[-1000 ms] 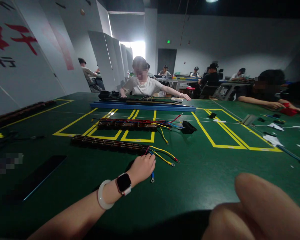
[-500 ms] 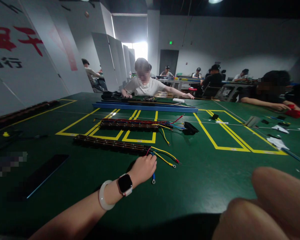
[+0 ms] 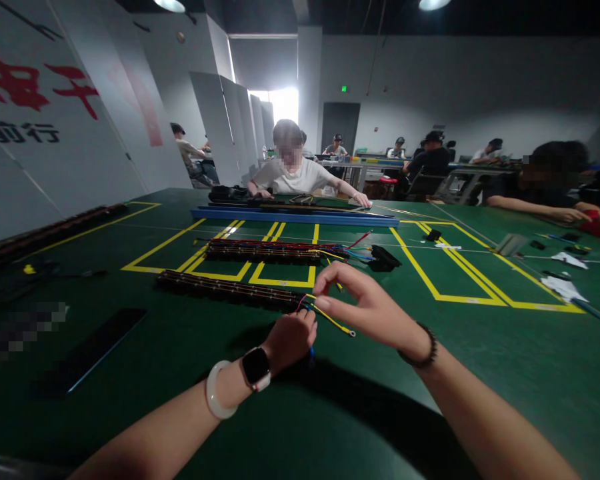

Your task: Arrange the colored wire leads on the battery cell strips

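The left hand (image 3: 291,341) is curled closed around a blue lead (image 3: 311,353); the right hand (image 3: 360,300), just beside it, is open, thumb and fingers curved apart. Right of the left hand slants a slim yellow lead (image 3: 336,323) with a metal ring end. Beyond and leftward stretches a long, narrow black strip (image 3: 230,288), thin coppery lines along it, on a smooth green table (image 3: 505,373).
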Tool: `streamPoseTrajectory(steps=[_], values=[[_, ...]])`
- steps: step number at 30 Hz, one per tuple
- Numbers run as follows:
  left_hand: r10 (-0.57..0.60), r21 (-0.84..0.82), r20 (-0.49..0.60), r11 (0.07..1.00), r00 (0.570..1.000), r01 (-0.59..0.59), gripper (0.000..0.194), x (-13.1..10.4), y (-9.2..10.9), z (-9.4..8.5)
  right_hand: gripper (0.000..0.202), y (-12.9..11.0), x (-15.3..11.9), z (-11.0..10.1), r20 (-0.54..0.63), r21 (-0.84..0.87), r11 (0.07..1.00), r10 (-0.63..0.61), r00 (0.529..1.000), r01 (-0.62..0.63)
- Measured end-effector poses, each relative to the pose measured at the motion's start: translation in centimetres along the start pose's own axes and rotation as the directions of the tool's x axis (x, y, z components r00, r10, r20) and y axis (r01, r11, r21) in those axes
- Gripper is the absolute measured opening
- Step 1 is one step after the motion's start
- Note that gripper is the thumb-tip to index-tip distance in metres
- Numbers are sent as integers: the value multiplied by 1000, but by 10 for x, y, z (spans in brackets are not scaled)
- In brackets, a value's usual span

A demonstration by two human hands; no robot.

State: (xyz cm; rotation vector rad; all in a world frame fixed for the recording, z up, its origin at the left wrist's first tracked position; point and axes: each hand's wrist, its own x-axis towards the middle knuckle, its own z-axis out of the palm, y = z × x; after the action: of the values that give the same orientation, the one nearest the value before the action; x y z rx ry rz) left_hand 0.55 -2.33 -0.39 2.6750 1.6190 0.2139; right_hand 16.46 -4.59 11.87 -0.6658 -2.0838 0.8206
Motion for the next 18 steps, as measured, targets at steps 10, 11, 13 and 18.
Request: streamPoseTrajectory(steps=[10,11,13,18], values=[[-176,-519,199,815,964,256,18,10,-6,0,29,156,-16,15,104,-578,786,340,935,-222],[-185,-595,282,736,942,323,17,13,-6,0,28,155,-17,17,109,-570,789,347,932,-227],[-171,-724,395,548,903,420,16,16,-6,1,27,153,-16,22,120,-540,806,359,926,-242],[-131,-899,375,191,918,395,16,15,0,14,16,146,-16,30,103,-440,847,377,920,-298]])
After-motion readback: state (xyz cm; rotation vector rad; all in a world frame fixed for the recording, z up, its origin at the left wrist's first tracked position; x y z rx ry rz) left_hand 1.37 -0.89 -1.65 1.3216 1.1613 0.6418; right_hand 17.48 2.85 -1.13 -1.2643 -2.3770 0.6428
